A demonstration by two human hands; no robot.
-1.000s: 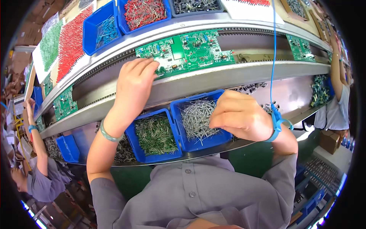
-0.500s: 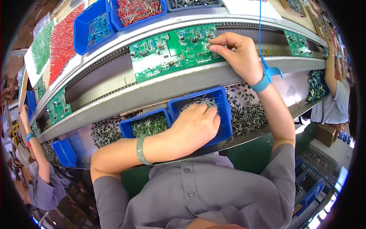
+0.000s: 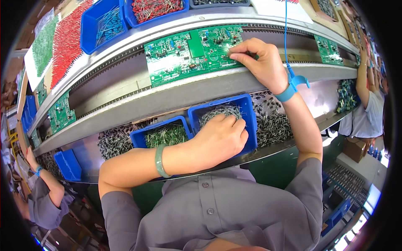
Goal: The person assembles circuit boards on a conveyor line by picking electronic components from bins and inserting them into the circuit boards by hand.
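Observation:
My right hand [image 3: 263,62] is at the right end of a large green circuit board [image 3: 178,70]. Its thumb and forefinger are pinched together just over the board, and whatever is between them is too small to make out. A blue wrist strap [image 3: 288,91] with a cord circles that wrist. My left hand [image 3: 221,140], palm down with curled fingers, rests over a blue bin [image 3: 250,138] of thin-leaded small components [image 3: 224,111]. Its fingertips are hidden. A pale green bangle [image 3: 159,161] is on the left wrist.
Beside that bin stands a blue bin of green components [image 3: 167,136]. Loose leaded parts [image 3: 274,127] lie on the metal bench. Bins of blue parts [image 3: 109,30] and red parts [image 3: 153,7] stand beyond the rail [image 3: 125,98]. Other boards [image 3: 328,49] and co-workers' arms [image 3: 363,85] are at both sides.
My right hand's fingertips have moved slightly nearer along the board. The left hand has shifted a little right over its bin. At far left, a co-worker's hand has dropped lower.

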